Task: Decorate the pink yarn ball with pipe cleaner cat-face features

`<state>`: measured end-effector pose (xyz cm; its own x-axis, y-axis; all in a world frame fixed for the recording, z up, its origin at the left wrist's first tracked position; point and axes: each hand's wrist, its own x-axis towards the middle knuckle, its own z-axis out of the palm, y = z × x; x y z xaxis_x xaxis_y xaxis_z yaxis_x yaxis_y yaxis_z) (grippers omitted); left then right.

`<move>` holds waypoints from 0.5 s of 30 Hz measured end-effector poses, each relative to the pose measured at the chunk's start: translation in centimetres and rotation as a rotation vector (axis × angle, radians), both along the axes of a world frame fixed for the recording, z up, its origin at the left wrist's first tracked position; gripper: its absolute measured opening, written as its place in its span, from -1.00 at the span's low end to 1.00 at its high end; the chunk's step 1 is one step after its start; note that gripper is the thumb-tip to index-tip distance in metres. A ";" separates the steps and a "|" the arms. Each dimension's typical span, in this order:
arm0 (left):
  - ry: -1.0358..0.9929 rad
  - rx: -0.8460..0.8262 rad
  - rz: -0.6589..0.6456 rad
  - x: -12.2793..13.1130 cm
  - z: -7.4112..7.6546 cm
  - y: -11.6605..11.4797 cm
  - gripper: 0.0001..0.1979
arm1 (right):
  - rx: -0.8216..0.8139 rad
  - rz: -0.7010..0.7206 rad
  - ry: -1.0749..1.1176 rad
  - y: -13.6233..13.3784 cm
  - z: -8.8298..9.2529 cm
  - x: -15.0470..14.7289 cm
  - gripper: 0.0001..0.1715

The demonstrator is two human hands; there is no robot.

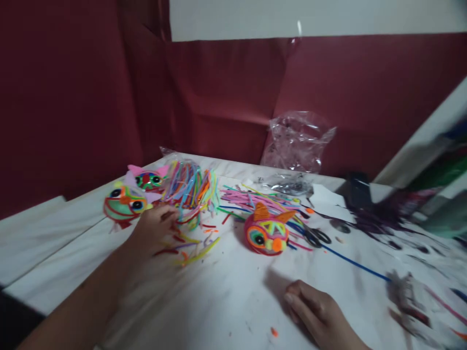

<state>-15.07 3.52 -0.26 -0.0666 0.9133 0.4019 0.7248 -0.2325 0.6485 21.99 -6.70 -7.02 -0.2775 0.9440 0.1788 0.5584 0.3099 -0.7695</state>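
My left hand (pixel 157 227) reaches over the left part of the table, fingers curled in and blurred; whether anything is in them is hidden. Right beside it is a fish-like decorated ball (pixel 124 204) with black eyes and an orange nose. Loose pipe cleaner pieces (pixel 199 253) in yellow, red and purple lie close to its fingers. My right hand (pixel 314 308) is closed in a loose fist low on the right, with nothing seen in it. Beyond it sits a pink and orange decorated ball (pixel 266 233) with orange ears, apart from both hands.
Behind are another decorated ball (pixel 149 180), a bagged bundle of pipe cleaners (pixel 188 182) and a pink pipe cleaner pile (pixel 241 197). Black-handled scissors (pixel 316 237), a clear plastic bag (pixel 297 141), a dark phone-like object (pixel 359 189) and a blue pipe cleaner (pixel 355 262) are at the right.
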 end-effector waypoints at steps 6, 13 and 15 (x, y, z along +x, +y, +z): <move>0.182 -0.143 -0.262 2.0 -2.3 0.1 -0.79 | -0.122 0.062 0.050 0.4 0.0 -0.2 -0.55; 0.292 -0.165 -0.286 2.1 -3.3 0.8 -0.82 | -0.115 0.065 0.031 0.3 0.0 0.1 -0.55; 0.262 -0.163 -0.230 2.1 -2.9 0.6 -0.80 | -0.093 0.054 0.014 0.3 -0.1 0.3 -0.56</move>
